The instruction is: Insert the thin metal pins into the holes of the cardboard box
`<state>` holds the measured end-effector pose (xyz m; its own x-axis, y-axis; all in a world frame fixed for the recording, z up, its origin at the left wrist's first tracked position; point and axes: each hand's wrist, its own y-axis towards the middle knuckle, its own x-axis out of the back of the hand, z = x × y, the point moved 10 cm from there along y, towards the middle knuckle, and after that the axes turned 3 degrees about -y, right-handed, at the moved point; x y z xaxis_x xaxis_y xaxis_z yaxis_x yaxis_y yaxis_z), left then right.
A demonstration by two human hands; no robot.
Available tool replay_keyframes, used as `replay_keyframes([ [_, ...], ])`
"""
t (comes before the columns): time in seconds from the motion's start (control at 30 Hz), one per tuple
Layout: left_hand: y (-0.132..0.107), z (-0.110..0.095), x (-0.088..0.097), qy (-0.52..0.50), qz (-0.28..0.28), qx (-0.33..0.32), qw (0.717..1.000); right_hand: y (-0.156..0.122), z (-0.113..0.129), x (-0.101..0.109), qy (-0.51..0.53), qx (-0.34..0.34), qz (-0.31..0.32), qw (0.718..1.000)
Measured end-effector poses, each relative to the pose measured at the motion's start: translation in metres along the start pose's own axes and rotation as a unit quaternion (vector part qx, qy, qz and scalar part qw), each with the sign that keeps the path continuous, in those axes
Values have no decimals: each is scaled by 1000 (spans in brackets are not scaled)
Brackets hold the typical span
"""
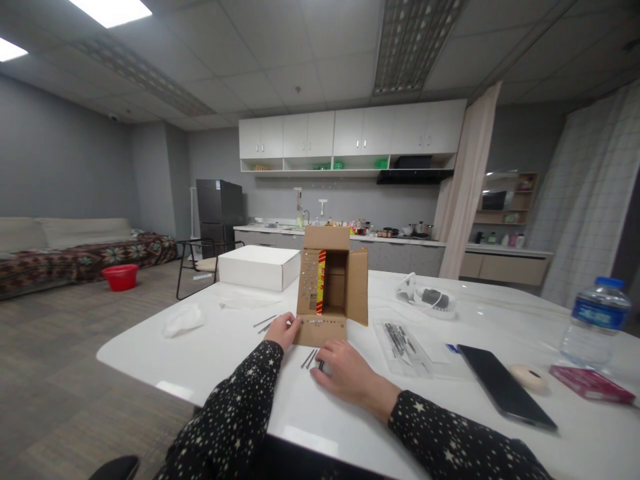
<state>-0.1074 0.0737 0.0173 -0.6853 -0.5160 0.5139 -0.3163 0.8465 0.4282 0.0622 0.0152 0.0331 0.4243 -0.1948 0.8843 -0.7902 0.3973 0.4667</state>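
A brown cardboard box [334, 283] stands on the table with its open side facing me and its flaps folded out. Small holes and light dots mark its left flap and front flap [320, 331]. My left hand [284, 330] is closed at the left edge of the front flap, its fingertips pinching there. Just in front of the flap, my right hand [345, 370] rests low with curled fingers around something small and greyish, mostly hidden. Beside its fingertips lie thin dark nails [308, 359]. More thin dark pieces [265, 324] lie left of the box.
A clear plastic bag [405, 347] of nails lies to the right. Beyond it are a white cable bundle [430, 298], a black phone [505, 385], a dark red pack [593, 384] and a water bottle [595, 323]. A white box [260, 268] and crumpled white tissue [183, 320] are on the left.
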Motion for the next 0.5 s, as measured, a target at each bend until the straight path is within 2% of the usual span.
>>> replay_keyframes([
  [0.5, 1, 4, -1, 3, 3, 5, 1000, -1, -3, -3, 33, 14, -18, 999],
])
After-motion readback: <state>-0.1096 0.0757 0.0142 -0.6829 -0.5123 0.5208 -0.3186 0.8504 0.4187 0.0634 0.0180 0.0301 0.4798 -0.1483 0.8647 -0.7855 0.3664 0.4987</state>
